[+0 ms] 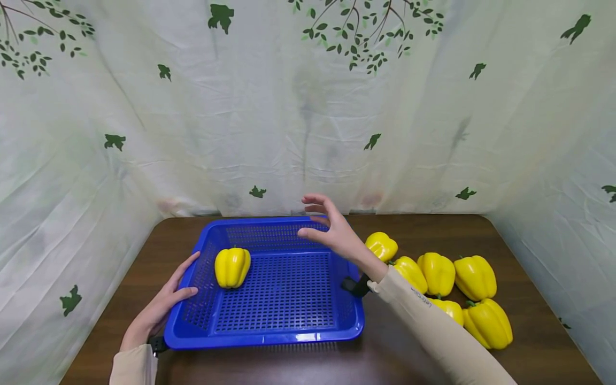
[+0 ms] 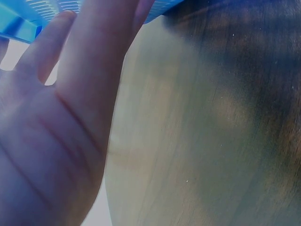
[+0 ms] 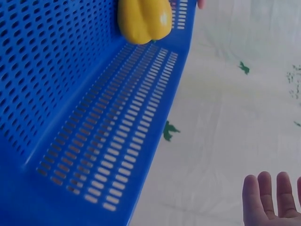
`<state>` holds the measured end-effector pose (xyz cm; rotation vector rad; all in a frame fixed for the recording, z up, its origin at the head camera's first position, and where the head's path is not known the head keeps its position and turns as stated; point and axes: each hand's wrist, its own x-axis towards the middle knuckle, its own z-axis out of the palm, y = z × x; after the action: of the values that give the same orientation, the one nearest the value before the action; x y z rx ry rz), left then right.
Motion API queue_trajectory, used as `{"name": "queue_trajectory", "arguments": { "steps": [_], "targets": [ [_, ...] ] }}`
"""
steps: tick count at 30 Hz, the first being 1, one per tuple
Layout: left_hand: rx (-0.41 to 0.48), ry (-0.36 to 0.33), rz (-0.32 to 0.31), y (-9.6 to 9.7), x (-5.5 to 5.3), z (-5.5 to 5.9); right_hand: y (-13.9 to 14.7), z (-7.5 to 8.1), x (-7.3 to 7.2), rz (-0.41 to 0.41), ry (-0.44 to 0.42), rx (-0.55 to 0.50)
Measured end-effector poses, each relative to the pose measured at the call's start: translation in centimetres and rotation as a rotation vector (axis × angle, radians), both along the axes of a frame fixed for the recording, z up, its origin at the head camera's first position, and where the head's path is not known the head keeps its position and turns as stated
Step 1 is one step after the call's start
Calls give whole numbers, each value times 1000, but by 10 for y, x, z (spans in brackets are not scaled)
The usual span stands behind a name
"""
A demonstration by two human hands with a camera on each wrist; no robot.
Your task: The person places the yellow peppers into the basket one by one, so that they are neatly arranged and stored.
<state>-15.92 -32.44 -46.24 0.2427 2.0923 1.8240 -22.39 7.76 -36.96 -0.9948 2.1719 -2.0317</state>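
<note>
A blue perforated plastic basket (image 1: 263, 339) stands on the table with one yellow bell pepper (image 1: 232, 268) inside, near its left wall. My left hand (image 1: 166, 299) rests against the basket's left side, thumb and a fingertip at the rim. In the left wrist view, that hand's straight fingers (image 2: 51, 44) reach up to the basket's outer wall. My right hand (image 1: 332, 224) hovers over the back right part of the basket, fingers spread and holding nothing. The right wrist view shows its fingers (image 3: 265, 193) at the lower right corner, apart from the basket.
Several yellow bell peppers (image 1: 436, 274) lie on the brown wooden table (image 1: 539, 342) right of the basket, some partly behind my right forearm. A pale curtain (image 1: 269, 117) with a green leaf print hangs behind the table and along both sides.
</note>
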Motion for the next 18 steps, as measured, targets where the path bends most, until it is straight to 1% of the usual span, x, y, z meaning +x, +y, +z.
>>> {"name": "queue_trajectory", "arguments": {
  "steps": [3, 10, 18],
  "targets": [
    [6, 6, -6, 0, 0, 0, 8, -2, 2, -13, -3, -16],
    [20, 9, -8, 0, 0, 0, 28, -8, 6, -62, -27, -17],
    [27, -1, -6, 0, 1, 1, 47, -15, 10, -100, -42, -21]
  ]
}}
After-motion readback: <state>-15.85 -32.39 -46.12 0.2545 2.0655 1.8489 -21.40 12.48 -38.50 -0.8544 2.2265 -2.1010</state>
